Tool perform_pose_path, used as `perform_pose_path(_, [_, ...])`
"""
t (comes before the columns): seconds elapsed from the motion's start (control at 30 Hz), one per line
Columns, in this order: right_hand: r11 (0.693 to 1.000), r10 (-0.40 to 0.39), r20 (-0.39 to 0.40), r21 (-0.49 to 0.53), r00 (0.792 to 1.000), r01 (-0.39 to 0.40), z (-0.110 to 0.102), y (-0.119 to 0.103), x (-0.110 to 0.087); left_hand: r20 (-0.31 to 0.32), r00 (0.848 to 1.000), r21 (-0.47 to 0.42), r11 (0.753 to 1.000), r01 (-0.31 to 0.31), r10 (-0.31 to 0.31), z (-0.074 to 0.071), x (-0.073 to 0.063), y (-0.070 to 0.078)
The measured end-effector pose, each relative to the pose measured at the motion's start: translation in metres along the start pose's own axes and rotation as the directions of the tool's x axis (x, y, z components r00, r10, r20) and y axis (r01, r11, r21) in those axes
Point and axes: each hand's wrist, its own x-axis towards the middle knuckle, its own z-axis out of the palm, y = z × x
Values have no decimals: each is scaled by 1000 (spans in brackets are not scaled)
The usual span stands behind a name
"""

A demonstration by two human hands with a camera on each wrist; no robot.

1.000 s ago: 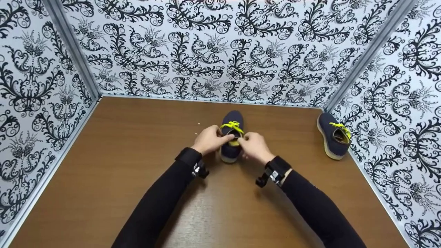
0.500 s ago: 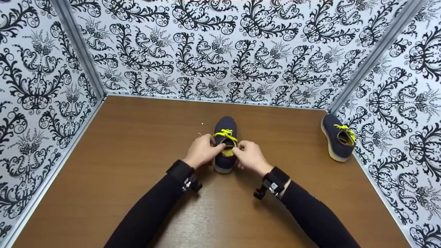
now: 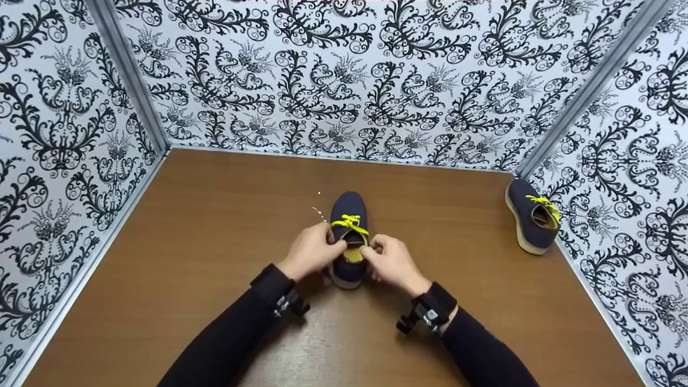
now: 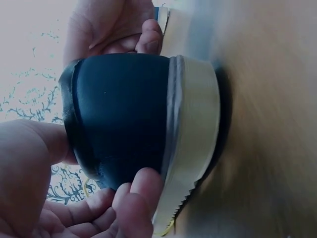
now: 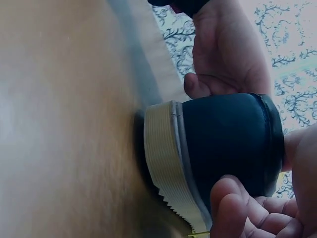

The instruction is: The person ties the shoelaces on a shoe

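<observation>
A dark blue shoe [image 3: 348, 207] with a pale sole stands upright on the brown table, toe pointing away from me. Its yellow laces [image 3: 350, 221] are tied in a bow. My left hand [image 3: 312, 250] grips the left side of the collar, thumb inside the opening. On the opposite side my right hand [image 3: 394, 260] pinches the collar, its thumb also over the edge. The heel [image 4: 124, 109] fills the left wrist view, with fingers curled along the side. From the right wrist view the same heel [image 5: 223, 139] rests close to the tabletop.
A matching shoe [image 3: 529, 226] with yellow laces stands at the far right against the patterned side wall [image 3: 634, 177]. The patterned back wall [image 3: 333, 80] closes off the table's far edge. Small white specks [image 3: 319, 212] lie left of the near shoe's toe.
Both hands have drawn the shoe across the table toward me, keeping hold of its collar. More white specks show beside its toe. The head view has shifted slightly.
</observation>
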Motion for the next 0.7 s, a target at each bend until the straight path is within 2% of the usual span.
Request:
perform_pose_path(0.13, [1000,-22,2,-1,1000,22,1,-2,-9,13,1000,3,1000,-23,23,-1,-6,0])
perform_pose_path(0.37, [1000,-8,57,-15,998,8,1,-5,-19,60,998,-5,999,-33,33,-6,-16,2])
perform_pose_path(0.53, [999,-26,78,-30,997,28,0,-5,-25,78,996,-21,999,-40,41,-6,-23,1])
perform_pose_path(0.7, [998,-50,111,-32,993,54,-2,-6,-30,98,992,-7,996,-86,86,-6,-26,0])
